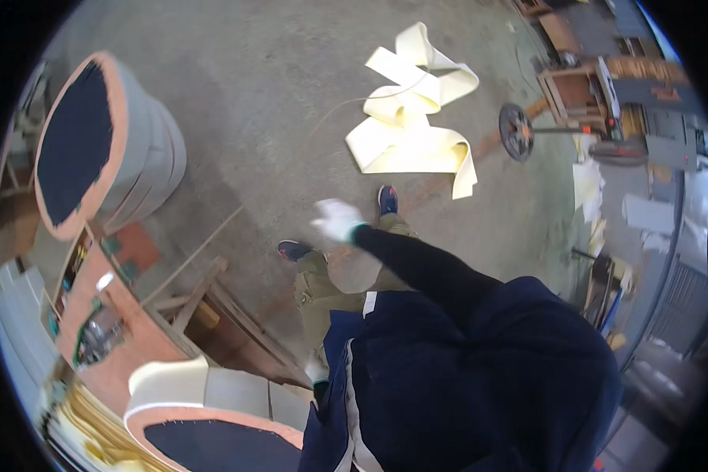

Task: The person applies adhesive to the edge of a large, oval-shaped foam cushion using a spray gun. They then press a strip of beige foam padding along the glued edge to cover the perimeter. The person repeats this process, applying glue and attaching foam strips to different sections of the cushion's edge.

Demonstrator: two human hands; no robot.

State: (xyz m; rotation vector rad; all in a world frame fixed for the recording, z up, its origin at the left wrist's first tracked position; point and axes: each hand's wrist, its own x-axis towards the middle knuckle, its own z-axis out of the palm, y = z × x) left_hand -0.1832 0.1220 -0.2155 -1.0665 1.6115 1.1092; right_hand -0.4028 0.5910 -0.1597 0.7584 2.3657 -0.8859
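Observation:
My right hand (338, 220), in a white glove below a black sleeve, is held out in front of my body over the floor. Its fingers look apart and slightly blurred, and nothing shows in them. My left hand (316, 368), also gloved, hangs low by my trouser leg; only a small part shows and its fingers are hidden. Closest to it is a pale padded round piece (240, 389) with a dark underside and a wooden rim. Farther ahead, a long pale yellow foam strip (409, 149) lies in loose folds on the concrete.
A similar padded drum (145, 149) stands on its side at the left. Near it is a wooden workbench (145, 326) with small tools, and a wooden frame (244, 326) beside it. At the right are a cart (578, 94) and a black wheel (516, 132).

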